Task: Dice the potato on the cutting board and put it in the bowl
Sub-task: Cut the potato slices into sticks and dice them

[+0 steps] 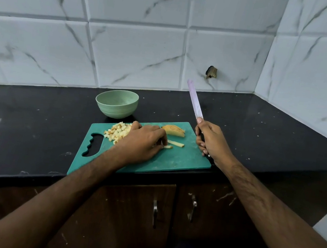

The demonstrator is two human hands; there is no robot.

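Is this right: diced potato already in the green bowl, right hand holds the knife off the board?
Not quite. The head view shows the green bowl empty; the diced potato is piled on the cutting board. The rest stands: the right hand holds the knife off the board.

Green board on black counter, its near edge at the counter's front lip. Left hand palm-down on the board, fingertips on a short potato stick; whether it pinches it, can't tell. Second stick just beside, to the right. Pile of dice at the board's far left, partly behind the hand. Sliced potato chunk at the far edge. Right hand grips a knife by the handle, off the board's right edge, blade raised and pointing away toward the tiled wall. Pale green bowl behind the board, upright, nothing visible in it. Cabinet doors below.
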